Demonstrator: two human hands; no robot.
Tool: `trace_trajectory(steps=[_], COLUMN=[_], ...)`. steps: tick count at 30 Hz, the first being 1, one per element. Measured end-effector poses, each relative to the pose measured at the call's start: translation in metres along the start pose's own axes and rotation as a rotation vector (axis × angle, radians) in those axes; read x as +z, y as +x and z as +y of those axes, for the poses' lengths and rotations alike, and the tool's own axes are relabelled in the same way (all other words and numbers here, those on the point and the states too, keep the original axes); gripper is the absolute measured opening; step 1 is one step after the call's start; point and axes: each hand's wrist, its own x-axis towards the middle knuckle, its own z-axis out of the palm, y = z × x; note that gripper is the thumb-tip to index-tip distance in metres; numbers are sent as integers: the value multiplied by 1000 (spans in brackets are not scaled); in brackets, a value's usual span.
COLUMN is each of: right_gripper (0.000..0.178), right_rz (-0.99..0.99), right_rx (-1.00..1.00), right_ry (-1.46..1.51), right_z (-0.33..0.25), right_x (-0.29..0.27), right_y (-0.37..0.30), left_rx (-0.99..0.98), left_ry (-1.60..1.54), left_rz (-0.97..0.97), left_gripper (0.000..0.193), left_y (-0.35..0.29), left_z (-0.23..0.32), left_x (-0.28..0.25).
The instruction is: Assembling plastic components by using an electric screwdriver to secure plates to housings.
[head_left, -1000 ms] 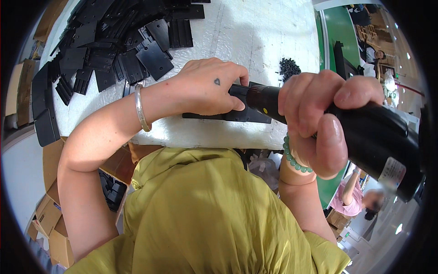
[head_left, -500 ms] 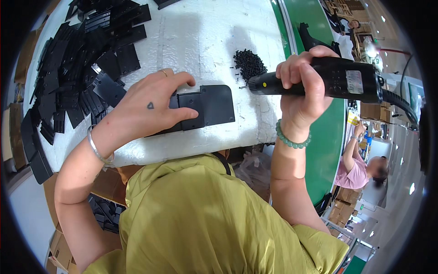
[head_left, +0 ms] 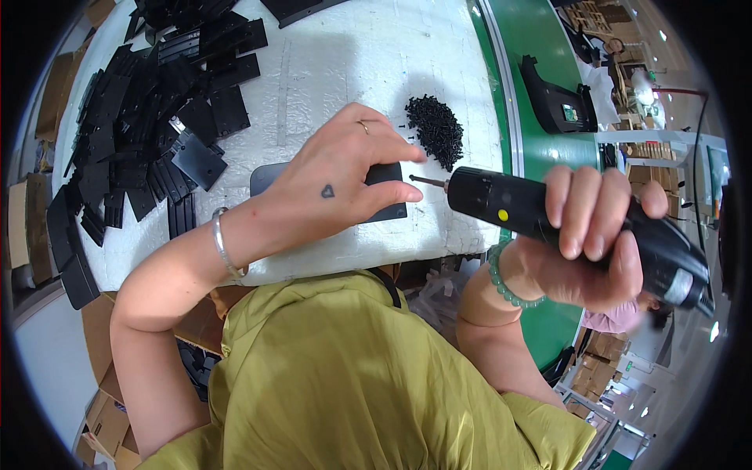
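My right hand [head_left: 591,243] wraps around a black electric screwdriver [head_left: 501,202] with a yellow dot on its side. Its thin bit points left, and its tip ends just off my left thumb and forefinger; whether a screw sits on the tip is too small to tell. My left hand [head_left: 333,176] lies over a flat black plastic panel [head_left: 266,177], thumb and forefinger spread apart above its right end. Much of the panel is hidden beneath that hand. Just beyond my left fingertips lies a heap of small black screws [head_left: 435,129].
A large jumbled pile of black plastic plates [head_left: 117,129] covers the left of the white work surface [head_left: 329,70]. To the right runs a green bench [head_left: 540,149] holding a curved black part [head_left: 558,98]. Another person in a pink top [head_left: 615,317] is partly visible at far right.
The screwdriver has come away from the screw heap, toward me and to the right, its bit now showing. My left hand has slid right across the panel, toward the bit.
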Motion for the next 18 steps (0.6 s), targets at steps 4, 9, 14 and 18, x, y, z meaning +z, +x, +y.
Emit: trace_trajectory(steps=[4,9,14,18], right_gripper=[32,31,31,30], right_rz=[7,19,35,3], right_rx=[-31,-33,-59,-54], right_ry=[1,2,20,23], right_z=[-6,-5,-7,-6], right_x=[7,13,16,17], right_y=[-1,-3,-3,-2], left_rx=[75,71,195,227], left_ry=[-24,11,140,176], left_rz=[-40,15,67,83], left_gripper=[16,15,18,19], left_y=[-1,-3,-5,-8], left_z=[0,7,10,13], left_x=[-4,-11,-12,-11])
